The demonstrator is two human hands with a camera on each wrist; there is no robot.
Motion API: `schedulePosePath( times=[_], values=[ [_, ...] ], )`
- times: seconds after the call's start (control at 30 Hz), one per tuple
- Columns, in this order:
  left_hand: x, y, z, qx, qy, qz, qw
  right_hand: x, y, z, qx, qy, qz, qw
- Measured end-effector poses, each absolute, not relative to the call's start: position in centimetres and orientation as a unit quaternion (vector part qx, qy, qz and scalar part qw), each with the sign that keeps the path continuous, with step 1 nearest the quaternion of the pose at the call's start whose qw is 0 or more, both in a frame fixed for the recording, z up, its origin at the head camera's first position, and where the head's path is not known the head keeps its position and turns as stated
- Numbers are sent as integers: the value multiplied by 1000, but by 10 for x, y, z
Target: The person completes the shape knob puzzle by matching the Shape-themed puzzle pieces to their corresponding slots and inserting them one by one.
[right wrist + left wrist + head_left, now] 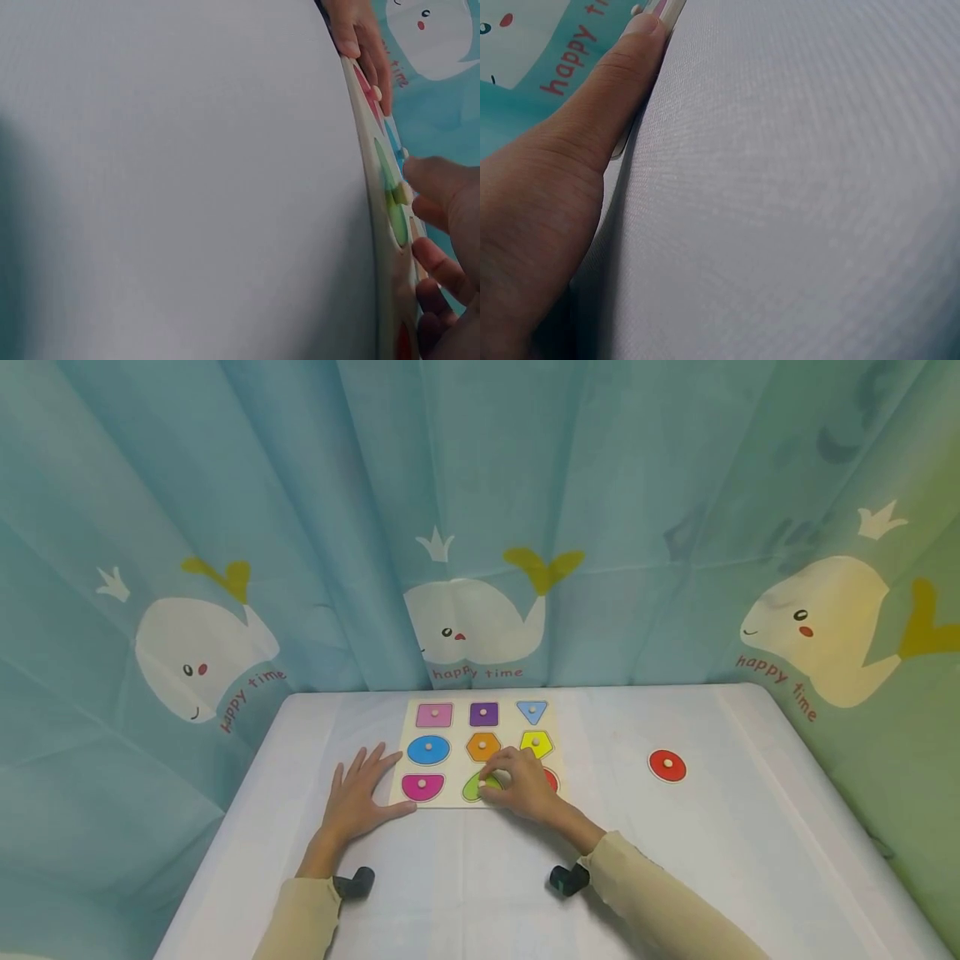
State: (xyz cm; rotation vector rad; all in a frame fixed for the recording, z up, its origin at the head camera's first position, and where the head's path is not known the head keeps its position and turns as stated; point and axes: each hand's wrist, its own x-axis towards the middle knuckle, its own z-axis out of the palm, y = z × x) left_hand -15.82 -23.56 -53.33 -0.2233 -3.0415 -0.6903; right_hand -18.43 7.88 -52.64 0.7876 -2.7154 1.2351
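Observation:
A cream knob puzzle board (pixel 457 768) lies on the table, filled with coloured shapes that have small round knobs. My right hand (pixel 525 787) bends over its front row, thumb and index finger pinching the knob of the green puzzle piece (pixel 472 788). That piece (pixel 388 196) lies within the board's surface in the right wrist view. With fingers spread, my left hand (pixel 362 797) rests at the board's left side, its thumb (pixel 630 56) on the front left corner beside the magenta half-round piece (pixel 422 787). A red shape (pixel 552 779) shows partly behind the right hand.
A loose red round piece (pixel 667 766) with a knob lies on the white-covered table (pixel 720 852), right of the board. Behind the table's far edge hangs a blue curtain (pixel 480 485) with whale prints. Dark wrist cameras (pixel 569 881) sit at both sleeves.

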Motion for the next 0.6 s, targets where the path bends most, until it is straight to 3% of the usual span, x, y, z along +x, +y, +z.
schedulePosePath(
  times=[0.6],
  values=[
    [-157, -235, -532, -70, -974, -215, 5, -186, 125, -512, 305, -840, 448, 20]
  ],
)
